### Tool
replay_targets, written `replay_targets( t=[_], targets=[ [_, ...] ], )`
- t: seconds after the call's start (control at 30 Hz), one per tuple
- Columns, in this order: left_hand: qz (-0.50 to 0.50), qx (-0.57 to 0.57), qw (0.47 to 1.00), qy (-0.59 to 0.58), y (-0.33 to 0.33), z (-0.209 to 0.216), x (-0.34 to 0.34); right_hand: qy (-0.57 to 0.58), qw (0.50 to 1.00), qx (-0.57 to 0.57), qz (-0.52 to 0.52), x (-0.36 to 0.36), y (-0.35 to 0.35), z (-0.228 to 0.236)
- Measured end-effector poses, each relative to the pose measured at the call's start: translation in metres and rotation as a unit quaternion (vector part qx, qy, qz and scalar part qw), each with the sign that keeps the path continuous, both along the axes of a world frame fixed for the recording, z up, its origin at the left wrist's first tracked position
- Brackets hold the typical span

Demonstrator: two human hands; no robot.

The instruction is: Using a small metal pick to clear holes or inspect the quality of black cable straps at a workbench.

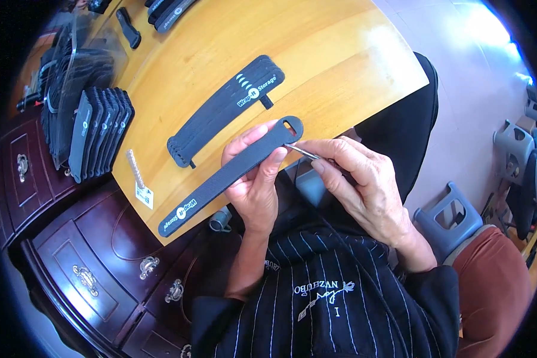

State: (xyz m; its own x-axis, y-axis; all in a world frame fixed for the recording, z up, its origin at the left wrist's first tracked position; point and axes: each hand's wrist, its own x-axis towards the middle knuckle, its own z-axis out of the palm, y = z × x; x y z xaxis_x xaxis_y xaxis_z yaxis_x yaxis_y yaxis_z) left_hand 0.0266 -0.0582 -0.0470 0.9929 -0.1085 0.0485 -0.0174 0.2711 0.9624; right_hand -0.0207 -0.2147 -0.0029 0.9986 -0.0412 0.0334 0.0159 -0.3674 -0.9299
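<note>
A black strap (pixel 224 180) was pinched by the left hand (pixel 256 201) between thumb and fingers, over the near side of the tabletop (pixel 340 59). At its slotted right end, a metal tool (pixel 302 152) was pinched by the right hand (pixel 367 185). Stacked straps (pixel 228 108) were seen beyond.

Left of the yellow wooden tabletop (pixel 340 48), glossy dark reddish-brown drawer cabinet (pixel 104 250) (ornate silvery pulls (pixel 149 267)); right of it, pale floor (pixel 459 119), grey plastic stools (pixel 466 230) and, farther off, white glare (pixel 486 21).
</note>
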Motion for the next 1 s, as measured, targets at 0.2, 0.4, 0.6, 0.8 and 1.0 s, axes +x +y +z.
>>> replay_targets(
  t=[0.2,0.4,0.6,0.8,1.0],
  targets=[
    [-0.015,0.027,0.999,-0.043,0.000,-0.004,0.004,0.010,1.000,-0.005,-0.008,0.002,0.001,-0.003],
    [-0.002,0.024,1.000,-0.018,0.002,-0.002,0.002,0.033,0.999,-0.022,0.002,0.004,0.002,0.006],
    [-0.010,0.027,0.998,-0.054,0.002,-0.007,0.004,0.033,0.999,-0.031,0.000,0.002,0.003,0.006],
    [-0.006,0.069,0.991,-0.114,0.003,-0.010,0.005,0.037,0.997,0.060,-0.017,0.000,0.004,-0.002],
    [-0.003,0.036,0.996,-0.080,-0.002,-0.006,0.002,0.041,0.997,0.053,-0.026,-0.002,0.006,-0.003]
  ],
)
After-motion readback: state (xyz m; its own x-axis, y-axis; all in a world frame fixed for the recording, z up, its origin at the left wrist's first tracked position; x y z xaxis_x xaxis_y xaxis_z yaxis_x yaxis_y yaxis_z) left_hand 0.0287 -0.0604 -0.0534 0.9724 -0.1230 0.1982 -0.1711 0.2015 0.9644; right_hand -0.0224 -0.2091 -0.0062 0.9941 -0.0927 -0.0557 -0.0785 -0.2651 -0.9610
